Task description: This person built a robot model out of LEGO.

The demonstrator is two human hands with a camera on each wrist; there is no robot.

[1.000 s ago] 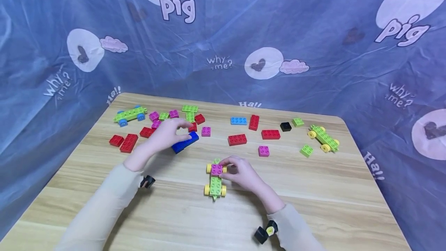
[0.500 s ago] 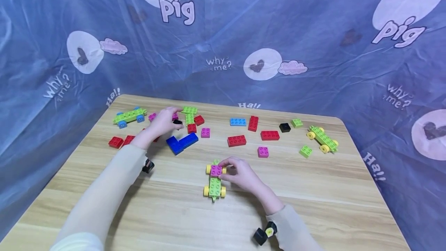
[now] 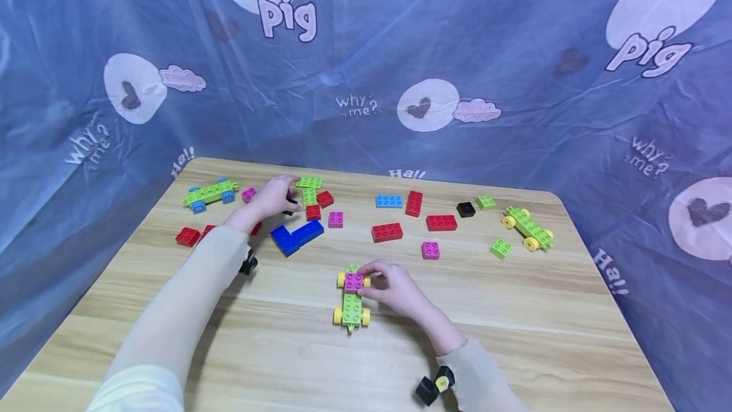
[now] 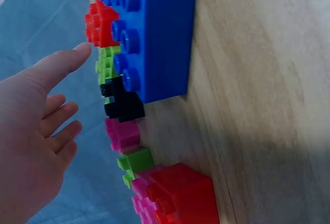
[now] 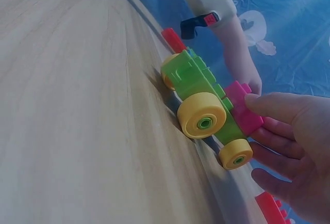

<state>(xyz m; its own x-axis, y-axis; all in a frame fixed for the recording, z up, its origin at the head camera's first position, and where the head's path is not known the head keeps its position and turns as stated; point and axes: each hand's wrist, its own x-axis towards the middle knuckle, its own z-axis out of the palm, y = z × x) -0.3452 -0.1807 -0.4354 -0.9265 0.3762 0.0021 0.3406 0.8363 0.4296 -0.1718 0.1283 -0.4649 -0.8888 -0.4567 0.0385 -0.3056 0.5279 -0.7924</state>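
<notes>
Green, yellow-wheeled car point(image 3: 352, 301) bears a pink brick point(image 3: 354, 281) pinched by the right hand point(image 3: 394, 288); left hand point(image 3: 269, 201) spread.

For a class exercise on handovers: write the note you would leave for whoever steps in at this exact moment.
Left hand: fingers straight, holding nothing, over the loose bricks at the far left, nearest a small black brick beside the blue L-shaped brick.
Right hand: fingertips on the pink brick sitting on the front of the green car with yellow wheels, mid-table.
Done: one pink brick sits on the car.
Left: the car's rear studs are bare; it probably needs more bricks from the spread on the wooden table.
</notes>
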